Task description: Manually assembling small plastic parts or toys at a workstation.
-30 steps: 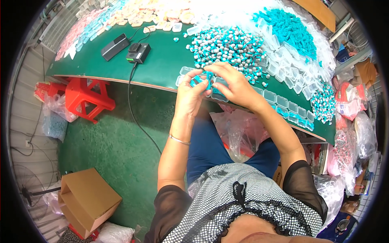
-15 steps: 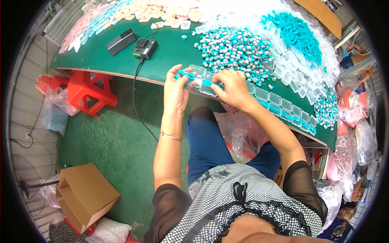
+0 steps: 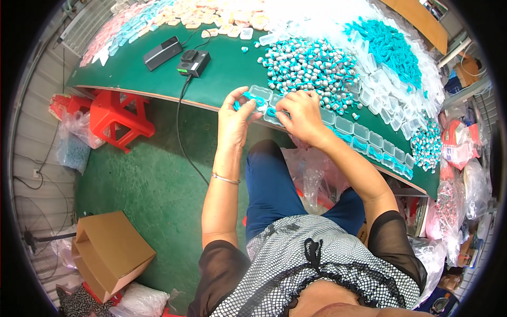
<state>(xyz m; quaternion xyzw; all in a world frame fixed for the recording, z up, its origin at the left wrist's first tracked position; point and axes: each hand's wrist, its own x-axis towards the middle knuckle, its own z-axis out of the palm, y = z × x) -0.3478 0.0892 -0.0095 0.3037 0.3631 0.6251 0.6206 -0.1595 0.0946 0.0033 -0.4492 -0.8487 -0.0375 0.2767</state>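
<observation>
The left hand (image 3: 237, 113) fingers pinch a teal cord (image 3: 252, 98) over the clear tray (image 3: 262, 96). The right hand (image 3: 301, 116) is just beside the tray, fingers bent down on it; its hold is hidden.

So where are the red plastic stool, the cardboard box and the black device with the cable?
red plastic stool (image 3: 120, 117), head view, on its seat top.
cardboard box (image 3: 108, 251), head view, on its open flap.
black device (image 3: 193, 62), head view, on its top face, upon the green table (image 3: 222, 79).
</observation>
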